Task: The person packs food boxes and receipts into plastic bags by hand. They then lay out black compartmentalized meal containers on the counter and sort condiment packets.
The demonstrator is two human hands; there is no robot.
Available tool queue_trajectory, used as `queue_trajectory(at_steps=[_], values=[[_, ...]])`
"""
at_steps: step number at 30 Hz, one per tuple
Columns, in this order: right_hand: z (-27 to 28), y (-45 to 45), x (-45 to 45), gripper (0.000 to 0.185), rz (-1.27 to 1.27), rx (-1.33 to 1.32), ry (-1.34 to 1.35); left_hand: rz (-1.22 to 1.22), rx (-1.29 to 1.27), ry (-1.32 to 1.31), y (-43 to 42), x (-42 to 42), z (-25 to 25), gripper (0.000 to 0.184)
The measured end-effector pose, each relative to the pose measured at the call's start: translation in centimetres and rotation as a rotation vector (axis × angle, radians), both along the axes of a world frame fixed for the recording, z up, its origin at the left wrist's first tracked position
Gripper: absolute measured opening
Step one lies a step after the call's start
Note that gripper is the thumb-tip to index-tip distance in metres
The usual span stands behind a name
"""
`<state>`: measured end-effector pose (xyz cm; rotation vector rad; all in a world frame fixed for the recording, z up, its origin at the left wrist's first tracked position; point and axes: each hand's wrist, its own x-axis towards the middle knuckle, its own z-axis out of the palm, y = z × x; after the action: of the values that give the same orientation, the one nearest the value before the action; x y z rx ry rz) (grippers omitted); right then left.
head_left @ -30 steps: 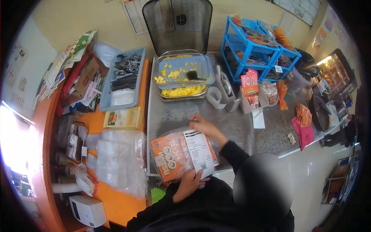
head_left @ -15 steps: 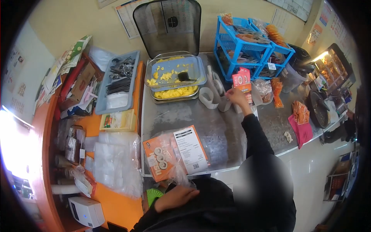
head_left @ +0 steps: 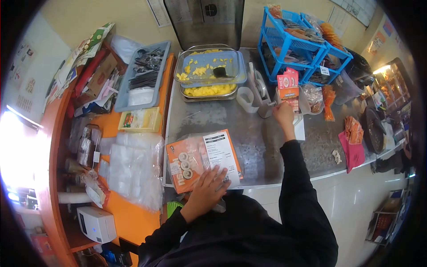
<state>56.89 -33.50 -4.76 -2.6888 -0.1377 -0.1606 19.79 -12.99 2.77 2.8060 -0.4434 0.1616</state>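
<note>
My left hand (head_left: 207, 192) lies with fingers spread over an orange box (head_left: 181, 163) in clear plastic, at the counter's front edge. Its fingertips rest on the lower part of a white printed receipt (head_left: 219, 151) on top of the box. My right hand (head_left: 284, 116) is closed in a pinch at the front end of a grey tape dispenser (head_left: 259, 88); what the fingers hold is too small to make out. Just behind that hand stand red and orange takeaway cards (head_left: 289, 85). A loose pale roll or band (head_left: 246, 100) sits left of the dispenser.
Glass trays of yellow food (head_left: 209, 91) stand at the back, with blue tiered racks (head_left: 287, 49) of packets to their right. Left are a cutlery tray (head_left: 142, 80) and clear plastic bags (head_left: 135, 167). A pink cloth (head_left: 351, 153) hangs over the right edge.
My left hand has moved up from below the box and now lies spread on it, over the receipt. The right hand stays by the tape dispenser. The camera view has shifted slightly.
</note>
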Motion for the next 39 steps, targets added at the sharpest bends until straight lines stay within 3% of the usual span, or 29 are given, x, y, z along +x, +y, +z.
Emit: queue_trajectory(at_steps=[2,5,8,13,15,19,23,27,30,33,34,37,39], values=[[-1.1,1.7,-0.1,0.016,-0.129,-0.103,-0.112,-0.011,-0.029,0.001,0.1,0.1,-0.2,0.039],[-2.3,2.3,-0.4,0.016,0.025,-0.145,-0.202,-0.021,0.011,-0.012,0.5,0.0,-0.8,0.039],[-5.4,1.3,-3.1,0.018,-0.021,-0.134,-0.101,0.010,0.067,-0.052,0.0,0.4,-0.5,0.044],[3.1,-0.5,-18.8,0.010,0.296,0.987,0.137,0.035,0.199,-0.125,-0.4,1.3,-1.3,0.055],[1.8,-2.0,-26.1,0.007,0.357,1.038,0.172,0.031,0.204,-0.098,-0.5,1.2,-1.3,0.056],[1.2,0.5,-33.8,0.003,0.341,1.007,0.243,0.031,0.214,-0.083,-0.4,1.2,-1.2,0.056],[-1.7,3.7,-33.3,0.003,0.205,1.085,0.260,0.044,0.210,-0.072,-0.6,1.3,-1.2,0.054],[-3.9,4.6,-33.4,0.012,0.161,1.002,0.204,0.027,0.256,-0.087,-0.3,1.5,-1.7,0.057],[-6.1,4.3,-32.4,0.023,0.193,0.822,0.048,0.029,0.235,-0.089,-0.3,1.5,-1.6,0.056],[-7.8,3.1,-31.2,0.035,0.377,0.443,-0.209,0.052,0.220,-0.091,-0.4,1.6,-2.1,0.050],[-8.2,2.7,-31.3,0.037,0.384,0.329,-0.181,0.071,0.184,-0.079,-0.6,1.8,-1.7,0.050],[-6.9,0.4,-30.4,0.037,0.493,0.388,-0.258,0.142,0.101,-0.083,-1.4,2.0,-1.0,0.050],[-5.2,-1.2,-27.9,0.025,0.390,0.530,-0.338,0.196,0.089,-0.144,-1.8,2.6,-2.2,0.051]])
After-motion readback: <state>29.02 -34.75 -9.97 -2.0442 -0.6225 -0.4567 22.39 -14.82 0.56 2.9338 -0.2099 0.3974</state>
